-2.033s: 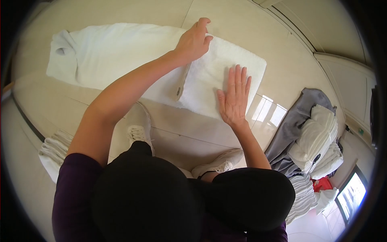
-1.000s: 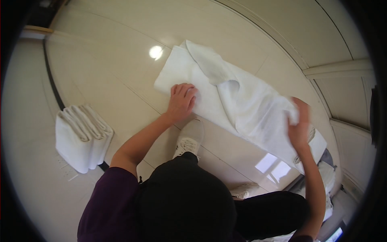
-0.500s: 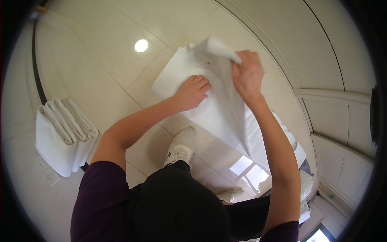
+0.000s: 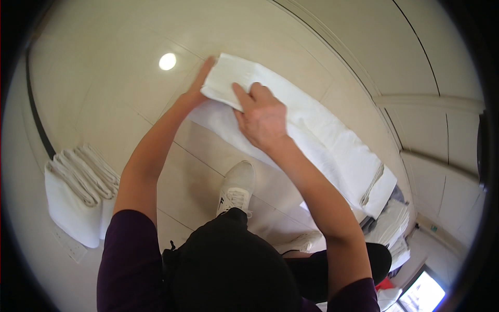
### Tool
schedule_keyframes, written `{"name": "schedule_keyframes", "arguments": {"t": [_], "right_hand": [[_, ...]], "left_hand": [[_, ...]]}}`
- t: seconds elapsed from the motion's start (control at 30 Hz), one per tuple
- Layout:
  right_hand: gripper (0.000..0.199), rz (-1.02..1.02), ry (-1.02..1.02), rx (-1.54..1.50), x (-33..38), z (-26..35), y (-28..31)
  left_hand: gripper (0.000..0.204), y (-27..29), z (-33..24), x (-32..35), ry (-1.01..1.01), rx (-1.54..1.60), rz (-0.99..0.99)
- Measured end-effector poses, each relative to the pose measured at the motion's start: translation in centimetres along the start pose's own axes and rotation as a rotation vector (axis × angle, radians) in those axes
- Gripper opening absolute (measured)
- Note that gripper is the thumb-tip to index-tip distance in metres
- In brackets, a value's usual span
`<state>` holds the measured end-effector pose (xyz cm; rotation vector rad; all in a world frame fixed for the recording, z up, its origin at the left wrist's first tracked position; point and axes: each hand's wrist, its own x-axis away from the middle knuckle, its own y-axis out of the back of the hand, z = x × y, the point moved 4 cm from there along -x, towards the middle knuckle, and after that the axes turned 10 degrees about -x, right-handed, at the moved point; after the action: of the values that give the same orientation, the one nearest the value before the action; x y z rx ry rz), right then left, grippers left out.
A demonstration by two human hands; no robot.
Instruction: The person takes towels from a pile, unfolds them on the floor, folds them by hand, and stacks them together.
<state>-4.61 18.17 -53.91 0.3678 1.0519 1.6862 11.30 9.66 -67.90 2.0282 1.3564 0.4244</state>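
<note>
A long white cloth (image 4: 317, 125), folded into a strip, stretches from the upper middle towards the lower right over the tiled floor. Its left end is doubled back into a flat, raised flap. At that end my left hand (image 4: 198, 86) grips the edge, fingers straight along it and the thumb side hidden by the cloth. My right hand (image 4: 264, 118) is closed on the near edge of the flap, its thumb and forefinger lying on top. The cloth's far right end shows several folded layers.
Several folded white cloths (image 4: 78, 197) stand in a bundle at the left. Pale cabinet panels (image 4: 421, 130) border the right side. More white stacked cloth (image 4: 387, 229) lies at the lower right, near a bright screen (image 4: 423, 291). My shoe (image 4: 236, 187) is close to the cloth's near edge.
The loose, lifted sheet now lies as a narrower folded strip. My left hand moved left to its end. My right hand came left and nearer, onto the flap's edge.
</note>
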Motion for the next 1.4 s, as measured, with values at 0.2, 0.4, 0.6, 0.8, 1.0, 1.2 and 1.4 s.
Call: {"name": "schedule_keyframes", "arguments": {"t": [0.2, 0.4, 0.6, 0.8, 1.0, 1.2, 1.4], "right_hand": [[0.052, -0.141, -0.116, -0.008, 1.7, -0.9, -5.1], [0.058, 0.023, -0.130, 0.079, 8.0, -3.4, -5.5], [0.031, 0.106, -0.403, 0.319, 22.3, -11.1, 5.3], [0.030, 0.215, -0.348, 0.164, 27.6, -12.1, 5.2], [0.039, 0.288, -0.591, -0.084, 24.8, -15.3, 7.5], [0.081, -0.013, -0.645, 0.260, 19.7, -20.4, 8.5], [0.100, 0.127, -0.728, 0.258, 22.5, -25.0, 10.0]], "left_hand": [[0.043, 3.4, -1.7, 5.5, 0.770, 1.210, -0.198], [0.030, 4.6, -4.2, 6.2, 0.733, 0.702, 0.058], [0.031, 4.0, -0.2, 8.1, 0.786, 0.558, 0.021], [0.040, 3.2, -0.1, 9.0, 0.785, 0.227, -0.024], [0.054, 0.4, -8.8, 3.9, 0.068, -0.798, -0.176], [0.056, -17.1, -21.8, -1.3, -0.536, -0.316, 0.164], [0.059, -17.9, -14.7, -4.7, -0.379, -0.688, 0.010]]}}
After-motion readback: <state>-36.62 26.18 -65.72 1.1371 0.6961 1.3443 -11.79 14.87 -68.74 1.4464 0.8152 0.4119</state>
